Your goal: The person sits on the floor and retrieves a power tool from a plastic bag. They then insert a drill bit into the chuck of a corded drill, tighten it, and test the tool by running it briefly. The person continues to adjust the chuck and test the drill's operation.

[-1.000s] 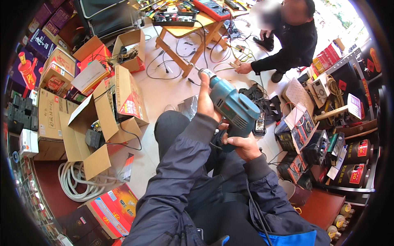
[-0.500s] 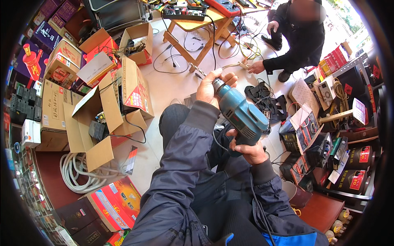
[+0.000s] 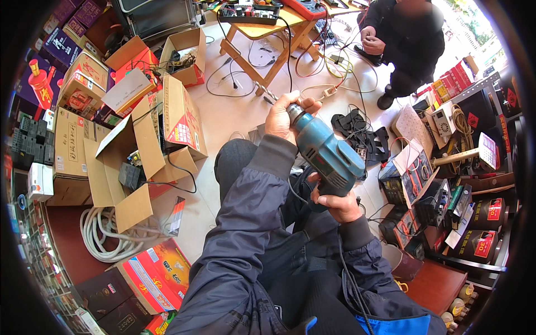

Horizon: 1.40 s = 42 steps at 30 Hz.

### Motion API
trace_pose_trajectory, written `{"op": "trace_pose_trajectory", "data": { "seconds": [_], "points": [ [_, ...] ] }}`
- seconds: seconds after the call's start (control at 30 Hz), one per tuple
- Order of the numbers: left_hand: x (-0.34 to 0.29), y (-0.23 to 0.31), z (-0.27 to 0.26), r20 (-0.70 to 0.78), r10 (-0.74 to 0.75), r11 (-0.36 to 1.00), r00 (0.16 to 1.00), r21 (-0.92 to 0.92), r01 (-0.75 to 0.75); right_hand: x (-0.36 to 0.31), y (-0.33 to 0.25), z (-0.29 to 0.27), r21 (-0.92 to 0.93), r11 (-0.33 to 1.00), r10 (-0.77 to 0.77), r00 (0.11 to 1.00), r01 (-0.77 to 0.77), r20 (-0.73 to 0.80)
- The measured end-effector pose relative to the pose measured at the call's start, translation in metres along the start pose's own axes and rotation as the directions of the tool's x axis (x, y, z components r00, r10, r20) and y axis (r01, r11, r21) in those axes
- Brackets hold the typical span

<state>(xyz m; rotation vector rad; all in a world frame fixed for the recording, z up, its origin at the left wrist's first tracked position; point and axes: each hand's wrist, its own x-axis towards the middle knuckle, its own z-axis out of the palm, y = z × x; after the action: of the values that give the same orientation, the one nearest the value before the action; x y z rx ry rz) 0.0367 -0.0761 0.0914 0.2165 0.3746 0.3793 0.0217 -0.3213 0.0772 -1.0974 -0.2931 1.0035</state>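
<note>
We keep left hand [image 3: 283, 120] clamped round silver metal chuck [image 3: 297, 113], right hand [image 3: 340, 206] round blue-green plastic drill [image 3: 330, 156]; co-worker's bare hands [image 3: 374, 46] now higher, our hold unaffected.

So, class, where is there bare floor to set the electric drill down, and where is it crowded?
Bare floor tile runs between the open cardboard boxes and the person's left knee. Cables crowd around the wooden table; black straps lie beyond the electric drill, to the right.

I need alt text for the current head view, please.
A teal power drill, held with the left hand around its chuck and the right hand at its rear. Open cardboard boxes stand at left, and another person is near a wooden table.
</note>
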Motion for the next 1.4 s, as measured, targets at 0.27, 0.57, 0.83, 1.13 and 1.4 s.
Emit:
{"op": "trace_pose_trajectory", "data": {
  "seconds": [0.27, 0.57, 0.83, 1.13, 1.4],
  "points": [
    [-0.001, 0.002, 0.001, 0.011, 0.008, 1.000, 1.000, 0.019, -0.008, 0.000, 0.001, 0.001, -0.074, 0.997, -0.035, 0.999, 0.034, -0.003],
    [-0.003, 0.005, 0.004, -0.020, 0.007, 1.000, 1.000, -0.023, -0.007, -0.001, 0.004, 0.002, -0.059, 0.998, -0.029, 1.000, 0.030, 0.012],
    [-0.001, 0.001, 0.002, 0.011, 0.027, 0.999, 1.000, -0.042, -0.027, -0.001, 0.004, 0.009, 0.081, 0.997, -0.021, 1.000, 0.020, 0.013],
    [0.002, 0.003, -0.006, 0.053, 0.036, 0.999, 0.998, 0.008, -0.037, -0.009, 0.000, 0.003, -0.154, 0.988, 0.011, 1.000, -0.012, -0.010],
    [-0.006, 0.000, -0.001, 0.354, -0.093, 0.990, 0.931, -0.066, 0.125, -0.002, 0.000, 0.003, 0.057, 0.994, -0.093, 0.992, 0.089, 0.082]
  ]
}}
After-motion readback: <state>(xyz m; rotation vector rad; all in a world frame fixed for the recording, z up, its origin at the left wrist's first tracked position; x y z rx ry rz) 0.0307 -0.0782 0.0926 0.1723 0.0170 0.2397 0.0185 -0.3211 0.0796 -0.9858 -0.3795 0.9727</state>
